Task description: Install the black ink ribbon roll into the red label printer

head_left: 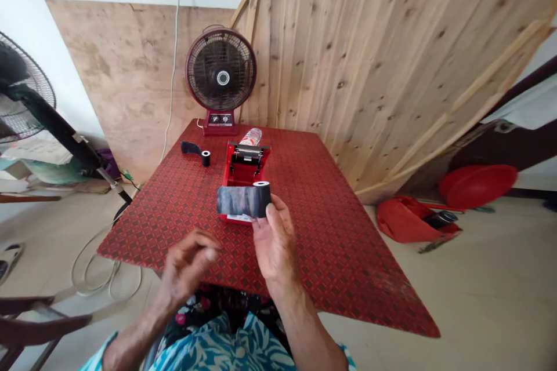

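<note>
My right hand (pixel 277 237) grips a roll of black paper (pixel 246 200) between thumb and fingers. The roll has a white core at its top, and a loose greyish-black strip stretches left from it. Behind that strip stands a small red printer (pixel 225 177) with its lid raised, its lower part partly covered by the strip. Over the table's front part, my left hand (pixel 191 258) is loosely curled, with nothing visible in it, apart from the strip. Another black paper roll (pixel 205 158), partly unrolled, rests farther back on the left.
A patterned red cloth covers the table (pixel 331 232). At its back stand a maroon fan (pixel 221 69) and, behind the printer, a clear plastic bottle (pixel 251 137). A standing fan (pixel 65 122) is on the left; a red bag (pixel 402 220) lies on the floor at right.
</note>
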{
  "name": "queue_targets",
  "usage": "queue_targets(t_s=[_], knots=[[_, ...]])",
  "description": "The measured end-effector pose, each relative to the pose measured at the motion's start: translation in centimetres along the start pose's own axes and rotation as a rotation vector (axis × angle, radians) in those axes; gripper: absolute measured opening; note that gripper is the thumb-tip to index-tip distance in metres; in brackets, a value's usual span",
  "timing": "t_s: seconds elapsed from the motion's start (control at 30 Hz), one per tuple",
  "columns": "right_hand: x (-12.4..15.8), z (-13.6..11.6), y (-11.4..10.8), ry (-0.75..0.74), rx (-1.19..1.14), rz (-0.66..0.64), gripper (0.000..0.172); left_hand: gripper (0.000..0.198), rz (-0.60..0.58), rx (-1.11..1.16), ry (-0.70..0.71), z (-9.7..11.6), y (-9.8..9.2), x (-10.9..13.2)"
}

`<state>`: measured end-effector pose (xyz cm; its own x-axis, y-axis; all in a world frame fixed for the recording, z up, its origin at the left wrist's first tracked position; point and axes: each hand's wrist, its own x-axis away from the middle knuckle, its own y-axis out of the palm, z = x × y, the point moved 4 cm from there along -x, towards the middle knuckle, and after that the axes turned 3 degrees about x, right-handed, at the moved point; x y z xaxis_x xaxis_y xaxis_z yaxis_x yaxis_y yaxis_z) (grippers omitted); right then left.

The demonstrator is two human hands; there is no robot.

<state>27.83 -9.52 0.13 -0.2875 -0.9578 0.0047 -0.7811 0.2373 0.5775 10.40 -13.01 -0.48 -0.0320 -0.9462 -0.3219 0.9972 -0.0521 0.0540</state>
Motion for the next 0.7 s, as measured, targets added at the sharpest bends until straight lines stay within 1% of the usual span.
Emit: queue_targets(t_s=[0.03, 0.1, 0.13, 0.17, 0.23, 0.3, 0.33, 0.4, 0.47, 0.53, 0.63, 0.7], knots=[[0.2, 0.3, 0.6, 0.038, -0.048, -0.012, 0.027, 0.027, -0.085, -0.017, -0.068, -0.5, 1.2, 0.6], [0.9, 0.5, 1.7, 0.067, -0.103, -0.034, 0.027, 0.051, -0.09, 0.077, -0.148, -0.9, 3.2, 1.0], [1.3, 0.4, 2.0, 0.056, -0.119, -0.038, 0.028, 0.059, -0.081, 0.159, -0.17, -0.9, 4.2, 0.9], [1.7, 0.3, 2.2, 0.037, -0.127, -0.038, 0.028, 0.063, -0.07, 0.243, -0.187, -0.8, 5.0, 0.6], [2.5, 0.1, 2.2, 0.008, -0.126, -0.03, 0.029, 0.06, -0.063, 0.38, -0.231, -0.5, 6.5, 0.0], [3.2, 0.1, 2.2, 0.026, -0.123, -0.037, 0.031, 0.052, -0.048, 0.455, -0.302, -0.4, 7.5, -0.2], [3.5, 0.2, 2.2, 0.049, -0.132, -0.048, 0.032, 0.049, -0.015, 0.479, -0.332, -0.5, 7.7, -0.2], [3.9, 0.6, 2.3, 0.095, -0.175, -0.078, 0.033, 0.045, 0.112, 0.496, -0.36, -0.9, 7.8, 0.1], [4.2, 1.0, 2.4, 0.127, -0.223, -0.099, 0.033, 0.04, 0.258, 0.485, -0.362, -1.5, 7.5, 0.3], [4.3, 1.3, 2.6, 0.131, -0.251, -0.111, 0.031, 0.034, 0.344, 0.484, -0.357, -2.0, 7.3, 0.4], [4.2, 1.5, 2.8, 0.118, -0.236, -0.176, 0.026, 0.031, 0.362, 0.49, -0.308, -1.6, 6.9, -0.3], [3.9, 1.3, 2.5, 0.106, -0.168, -0.25, 0.025, 0.031, 0.329, 0.395, -0.245, -0.4, 6.2, -1.4]])
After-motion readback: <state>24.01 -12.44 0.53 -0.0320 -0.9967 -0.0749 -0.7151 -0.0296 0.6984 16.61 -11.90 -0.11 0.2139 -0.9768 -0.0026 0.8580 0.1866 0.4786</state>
